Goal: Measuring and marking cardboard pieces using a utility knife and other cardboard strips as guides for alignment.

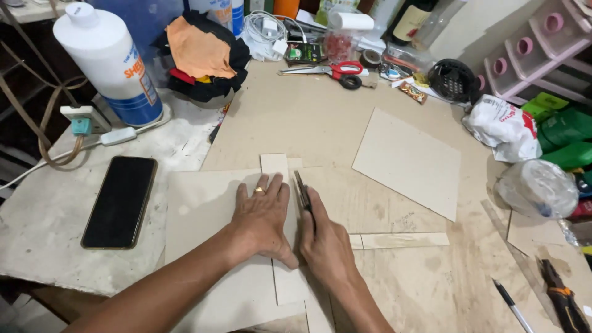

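My left hand (262,216), a ring on one finger, lies flat with fingers together on a narrow cardboard strip (274,165) that runs lengthwise over a larger grey cardboard sheet (197,206). Just to its right, my right hand (325,242) grips a dark utility knife (302,191), whose blade rests against the strip's right edge. The two hands touch side by side. A thin offcut strip (401,240) lies to the right of my right hand.
A loose cardboard rectangle (410,161) lies farther right. A black phone (120,200) sits at left, a big white glue bottle (108,61) behind it. Red-handled scissors (333,69) lie at the back. A pen (512,305) and an orange-black cutter (564,302) rest at lower right, plastic bags (536,188) above.
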